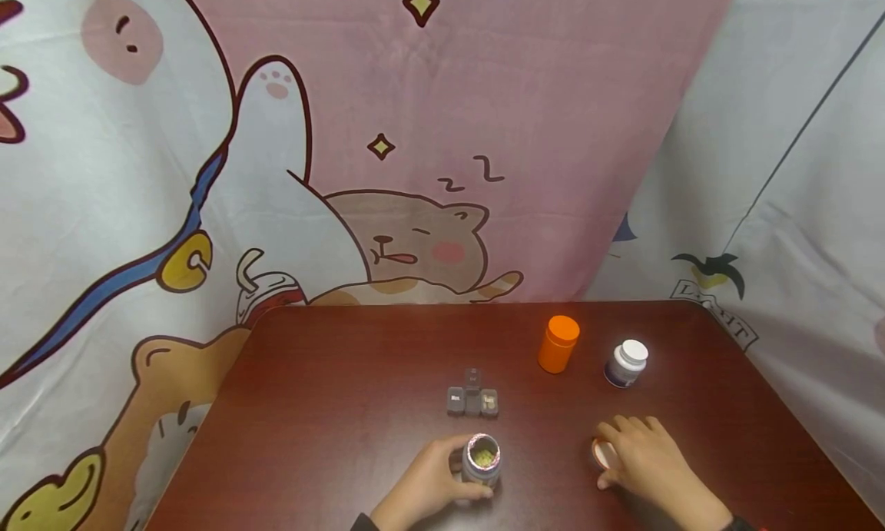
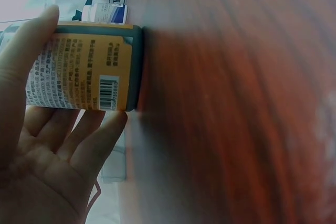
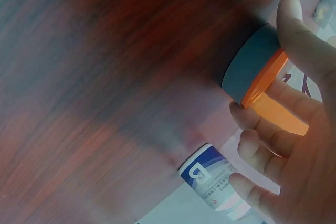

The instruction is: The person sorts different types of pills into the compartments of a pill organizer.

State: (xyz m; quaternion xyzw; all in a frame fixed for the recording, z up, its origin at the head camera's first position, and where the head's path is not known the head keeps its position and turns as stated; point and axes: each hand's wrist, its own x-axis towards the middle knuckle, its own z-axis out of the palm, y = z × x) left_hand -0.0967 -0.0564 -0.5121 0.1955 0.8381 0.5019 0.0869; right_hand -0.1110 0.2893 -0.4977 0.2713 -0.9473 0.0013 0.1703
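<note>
An uncapped pill bottle [image 1: 482, 472] with yellow tablets inside stands upright, held between the thumb and fingers of my left hand [image 1: 432, 473]. Its yellow label with a barcode [image 2: 108, 92] shows in the left wrist view. My right hand [image 1: 646, 458] pinches a bottle cap [image 1: 604, 454] low over the table; whether the cap touches the wood is unclear. In the right wrist view the cap [image 3: 252, 61] has a dark side and an orange rim. Beyond the bottle lies a small pill organizer [image 1: 473, 403] with its middle lid raised; pale pills sit in its right compartment.
An orange bottle [image 1: 556, 348] stands toward the back right of the dark red table [image 1: 346, 370]. Right of it is a white bottle [image 1: 626, 363] with a blue label, beyond my right hand. A printed cloth [image 1: 553, 131] hangs behind the table.
</note>
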